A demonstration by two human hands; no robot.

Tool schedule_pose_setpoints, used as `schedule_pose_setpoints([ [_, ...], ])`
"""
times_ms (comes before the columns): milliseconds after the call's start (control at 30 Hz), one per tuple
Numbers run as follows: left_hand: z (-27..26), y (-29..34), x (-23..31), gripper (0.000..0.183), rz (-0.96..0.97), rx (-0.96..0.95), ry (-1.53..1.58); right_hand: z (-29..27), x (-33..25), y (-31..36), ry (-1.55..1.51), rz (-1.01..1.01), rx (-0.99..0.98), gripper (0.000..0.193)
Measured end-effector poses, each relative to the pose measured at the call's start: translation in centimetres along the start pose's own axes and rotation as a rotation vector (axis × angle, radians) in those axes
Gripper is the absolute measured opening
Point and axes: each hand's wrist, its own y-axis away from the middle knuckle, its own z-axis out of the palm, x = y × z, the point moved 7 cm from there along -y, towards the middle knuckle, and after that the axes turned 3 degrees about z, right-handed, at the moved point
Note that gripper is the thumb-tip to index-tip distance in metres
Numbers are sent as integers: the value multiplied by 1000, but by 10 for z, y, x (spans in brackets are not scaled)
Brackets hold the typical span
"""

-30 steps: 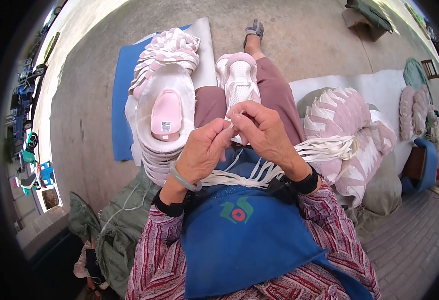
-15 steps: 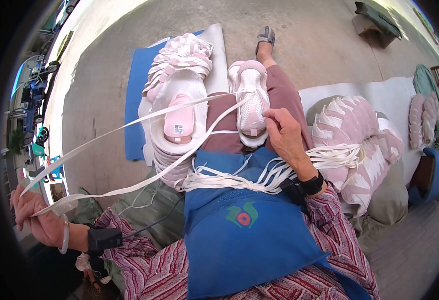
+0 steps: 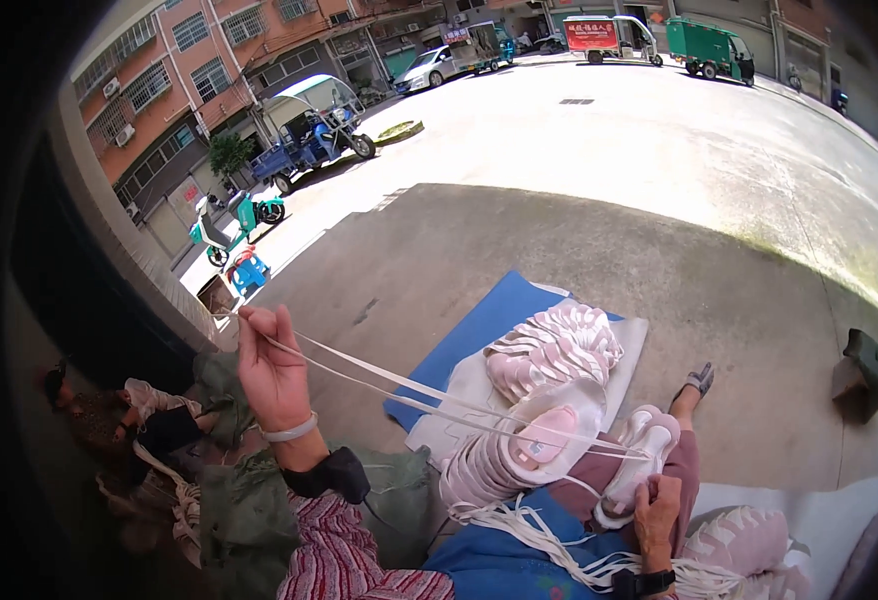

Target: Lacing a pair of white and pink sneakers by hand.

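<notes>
High on the left, my left hand (image 3: 275,375) is closed around a white shoelace (image 3: 419,386). Two strands of it run taut down to a pink and white shoe upper (image 3: 621,492) resting on my lap. The fingers of my right hand (image 3: 658,518) are curled against the near right side of that upper; their grip is partly hidden. A bundle of loose white laces (image 3: 529,528) lies over my blue apron (image 3: 504,560). Left of my lap is a stack of pale uppers (image 3: 474,478), with a pink sole-shaped piece (image 3: 551,432) on top.
More uppers (image 3: 559,345) lie piled on a blue and white sheet (image 3: 479,330) ahead. Further uppers (image 3: 734,545) sit at my right. A green-covered box (image 3: 867,375) stands far right. Seated person (image 3: 99,410) at left; parked three-wheeler (image 3: 304,140) beyond.
The view has tilted up and swung left, bringing the yard into sight. My left hand still holds the lace, now raised with the strands closer together. My right hand stays by the upper.
</notes>
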Motion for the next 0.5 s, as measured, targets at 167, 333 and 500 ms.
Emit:
schedule_pose_setpoints([
  [167,20,42,-108,23,-62,-62,-436,-48,-74,-34,-154,-81,71,10],
  [333,34,152,-263,19,-727,-484,-866,-87,-168,-48,-324,-379,78,15],
  [500,36,200,-311,19,-721,-634,-932,-83,-168,-40,-334,-389,13,19],
])
